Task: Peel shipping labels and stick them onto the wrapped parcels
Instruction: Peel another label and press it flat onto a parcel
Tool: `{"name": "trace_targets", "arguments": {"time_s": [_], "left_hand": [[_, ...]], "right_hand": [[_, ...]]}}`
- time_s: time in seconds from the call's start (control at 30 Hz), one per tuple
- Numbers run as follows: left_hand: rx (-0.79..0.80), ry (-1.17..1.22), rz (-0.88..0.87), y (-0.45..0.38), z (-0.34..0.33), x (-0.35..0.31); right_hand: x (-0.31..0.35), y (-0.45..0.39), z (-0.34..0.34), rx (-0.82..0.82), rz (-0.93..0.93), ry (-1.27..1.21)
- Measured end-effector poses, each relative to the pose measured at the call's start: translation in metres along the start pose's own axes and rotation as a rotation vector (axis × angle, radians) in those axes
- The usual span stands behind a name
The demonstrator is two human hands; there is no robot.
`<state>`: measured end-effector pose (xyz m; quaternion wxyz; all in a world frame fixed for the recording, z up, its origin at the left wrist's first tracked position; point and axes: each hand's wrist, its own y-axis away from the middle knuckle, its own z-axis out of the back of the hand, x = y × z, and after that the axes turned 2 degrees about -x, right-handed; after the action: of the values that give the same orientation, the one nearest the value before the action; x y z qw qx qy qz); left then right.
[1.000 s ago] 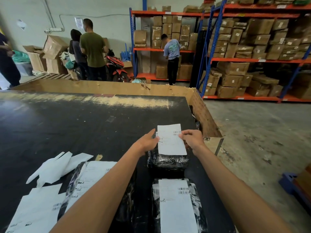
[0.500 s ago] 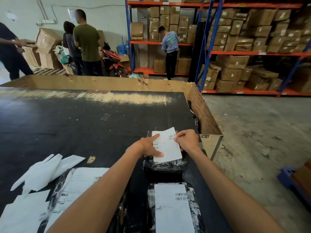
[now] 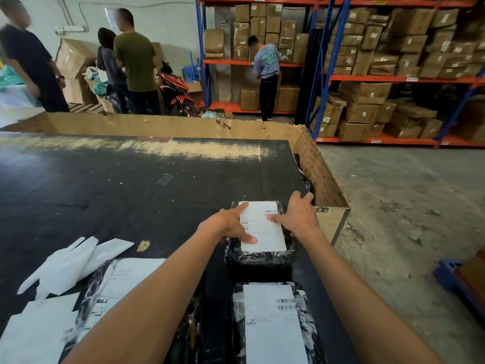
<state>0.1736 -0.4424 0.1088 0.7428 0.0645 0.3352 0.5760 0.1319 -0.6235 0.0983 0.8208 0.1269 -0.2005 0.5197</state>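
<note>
Change since earlier frames: lowered from mid-air, where both hands had held it by its side edges, the shipping label now lay flat on the top face of the wrapped parcel.
Head view, shipping label: white sheet with a small barcode near its far right corner, lying on the parcel's upper surface and covering most of it.
Head view, wrapped parcel: dark bundle in glossy clear film, resting on the black table near its right edge, just short of the far right corner.
Head view, left hand: fingers spread apart and straight; the forefinger lay along the label's left edge and the thumb pressed on its near left corner.
Head view, right hand: fingers extended and apart; the thumb tip pressed on the label's right side, while the other fingers reached over the parcel's far right edge.
Head view, second parcel: film-wrapped and already labelled, lying on the table nearer than the first, between the two forearms.
Head view, third parcel: labelled, at lower left, partly hidden by the left forearm.
Head view, backing sheets: peeled white strips lying loose on the table, left of the parcels.
Head view, cardboard bin: open-topped wall running along the table's far and right sides.
Head view, background: four people stood near stacked cartons and blue-and-orange racking; a red motorbike was parked by them.
</note>
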Motion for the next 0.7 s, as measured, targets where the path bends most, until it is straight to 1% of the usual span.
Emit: {"name": "trace_targets", "arguments": {"time_s": [0.03,0.1,0.17,0.23,0.3,0.47,0.6,0.7], "left_hand": [[0.002,-0.009,-0.001,-0.001,0.001,0.0],[0.002,-0.021,-0.005,-0.002,0.003,-0.003],[0.019,-0.013,-0.008,-0.001,0.006,-0.005],[0.064,0.033,-0.01,0.0,0.009,-0.006],[0.09,0.074,-0.009,0.0,0.012,-0.005],[0.093,0.082,-0.022,-0.002,0.013,-0.002],[0.105,0.041,-0.04,-0.005,0.013,0.0],[0.115,0.049,-0.073,-0.008,0.013,0.002]], "right_hand": [[-0.005,-0.002,0.002,0.016,0.019,-0.015],[-0.011,-0.001,0.001,0.044,0.147,-0.015],[-0.013,0.002,-0.003,0.09,0.298,0.089],[-0.009,0.004,-0.008,0.146,0.345,0.198],[-0.007,0.003,-0.011,0.144,0.347,0.23],[-0.01,0.0,-0.016,0.058,0.256,0.155],[-0.005,-0.001,-0.014,0.126,0.307,0.225],[-0.009,-0.004,-0.012,0.152,0.318,0.203]]}}
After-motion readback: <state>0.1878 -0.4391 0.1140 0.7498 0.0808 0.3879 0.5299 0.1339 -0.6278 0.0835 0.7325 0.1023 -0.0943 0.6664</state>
